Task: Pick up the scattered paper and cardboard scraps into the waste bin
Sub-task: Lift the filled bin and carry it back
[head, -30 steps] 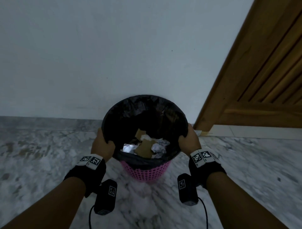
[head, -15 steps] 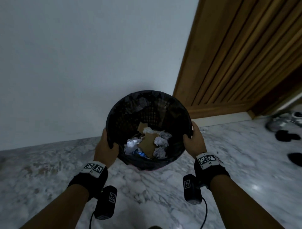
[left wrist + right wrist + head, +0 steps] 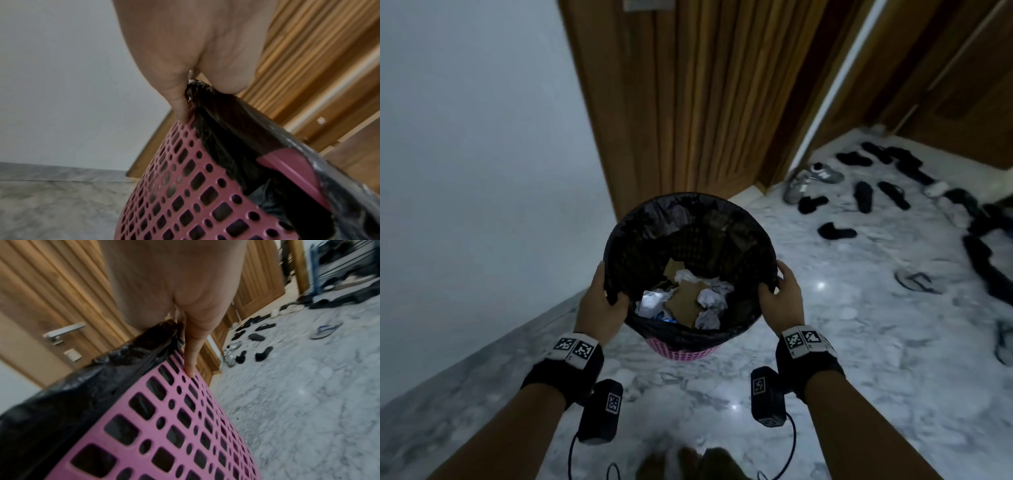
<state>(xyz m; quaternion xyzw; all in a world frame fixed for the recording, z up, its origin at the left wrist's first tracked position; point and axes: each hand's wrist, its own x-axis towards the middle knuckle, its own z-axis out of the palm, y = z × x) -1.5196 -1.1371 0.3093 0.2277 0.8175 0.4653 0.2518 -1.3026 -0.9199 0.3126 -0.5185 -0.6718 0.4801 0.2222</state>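
The round pink perforated plastic waste bin (image 3: 683, 351), lined with a black plastic bag (image 3: 654, 246), is held off the grey-white marble floor (image 3: 859, 359), directly in front of the person and between the two hands. The left hand (image 3: 599, 301) grips the rim on its own side, thumb hooked inside over the liner, fingers down the outer wall. The right hand (image 3: 782, 296) mirrors it on the opposite side, thumb over the rim, fingers pressed against the pink lattice. Inside lie brown cardboard scraps (image 3: 683, 303) and crumpled white paper balls (image 3: 709, 301). The bin's axis runs near upright, tipped slightly toward the person, and both hands are equally near. Wherever it goes down, it likely must lower evenly. Dark sandals and shoes (image 3: 859, 195) lie scattered to the right, near a wooden slatted door (image 3: 688, 102)
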